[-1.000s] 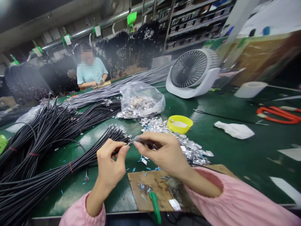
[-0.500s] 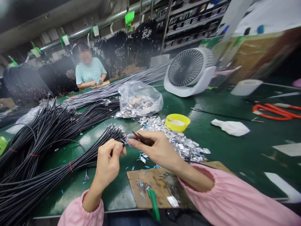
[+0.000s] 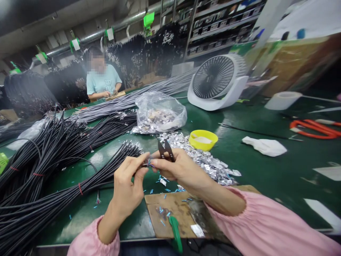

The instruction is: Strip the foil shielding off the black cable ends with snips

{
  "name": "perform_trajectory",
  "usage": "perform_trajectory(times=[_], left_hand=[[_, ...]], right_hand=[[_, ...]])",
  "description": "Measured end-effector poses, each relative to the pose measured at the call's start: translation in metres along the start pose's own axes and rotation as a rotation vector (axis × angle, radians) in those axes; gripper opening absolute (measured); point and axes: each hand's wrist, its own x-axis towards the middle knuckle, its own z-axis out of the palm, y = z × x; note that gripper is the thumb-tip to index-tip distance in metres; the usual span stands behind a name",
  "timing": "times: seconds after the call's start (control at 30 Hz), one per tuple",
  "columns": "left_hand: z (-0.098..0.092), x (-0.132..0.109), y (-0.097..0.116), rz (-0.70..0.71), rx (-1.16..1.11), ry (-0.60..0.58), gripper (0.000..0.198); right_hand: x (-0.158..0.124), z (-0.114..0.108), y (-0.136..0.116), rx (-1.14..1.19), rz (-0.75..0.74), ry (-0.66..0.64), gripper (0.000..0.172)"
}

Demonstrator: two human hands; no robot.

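My left hand [image 3: 128,183] is closed at the end of a black cable, whose thin coloured wires [image 3: 148,163] poke out between the fingertips of both hands. Most of this cable is hidden by my fingers. Dark thread snips [image 3: 165,150] sit in my right hand [image 3: 183,169], blades pointing up and away from the wires. The thumb and a finger of that hand pinch at the wire ends. Behind my left hand lies a bundle of black cables [image 3: 106,174] with stripped tips. Crumpled silver foil scraps [image 3: 205,161] are heaped beyond my right hand.
Blue wire offcuts dot a brown board [image 3: 170,202], where a green-handled tool [image 3: 175,231] lies. A yellow bowl [image 3: 203,140], a clear bag of scraps [image 3: 161,113], a white fan [image 3: 215,81] and orange-handled scissors [image 3: 314,128] stand around. A co-worker [image 3: 103,80] sits across the table.
The snips have turned from lying along my right fingers to pointing upward. My left fingers have opened out from a tighter curl and reached to the wires. The view has shifted slightly.
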Motion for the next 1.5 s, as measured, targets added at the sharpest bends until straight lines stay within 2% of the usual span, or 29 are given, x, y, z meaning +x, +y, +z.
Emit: perform_trajectory(times=[0.07,0.13,0.23,0.33,0.47,0.6,0.7,0.83,0.93,1.07,1.3,1.5], left_hand=[[0.003,-0.002,-0.001,-0.003,-0.071,0.025,0.026],[0.005,-0.004,-0.002,-0.090,-0.164,0.071,0.021],[0.006,-0.006,-0.003,-0.213,-0.282,0.115,0.012],[0.004,-0.004,-0.001,-0.228,-0.327,0.128,0.008],[0.002,-0.002,0.000,-0.255,-0.369,0.070,0.009],[0.001,-0.003,-0.002,-0.313,-0.436,0.035,0.011],[-0.002,-0.001,-0.003,-0.334,-0.474,0.107,0.016],[-0.006,0.002,0.000,-0.340,-0.477,0.167,0.019],[-0.007,0.003,0.002,-0.296,-0.430,0.183,0.014],[-0.008,0.003,0.005,-0.234,-0.338,0.213,0.009],[-0.010,0.003,0.009,-0.202,-0.263,0.194,0.006],[-0.010,0.004,0.009,-0.117,-0.225,0.200,0.005]], right_hand=[[-0.001,0.001,-0.001,0.049,0.067,-0.059,0.026],[-0.003,0.002,-0.001,0.014,0.023,-0.065,0.027],[-0.006,0.003,0.001,-0.113,-0.144,-0.002,0.025],[-0.008,0.004,0.002,-0.257,-0.364,0.043,0.024],[-0.007,0.003,0.004,-0.429,-0.634,0.094,0.019],[-0.007,0.002,0.009,-0.560,-0.799,0.118,0.015],[-0.007,0.001,0.011,-0.603,-0.763,0.088,0.016],[-0.005,0.000,0.010,-0.552,-0.578,0.176,0.017],[-0.004,-0.001,0.010,-0.581,-0.615,0.209,0.026],[-0.005,-0.002,0.010,-0.603,-0.685,0.125,0.023],[-0.007,-0.002,0.007,-0.545,-0.612,0.012,0.027],[-0.007,-0.002,0.005,-0.524,-0.597,0.012,0.026]])
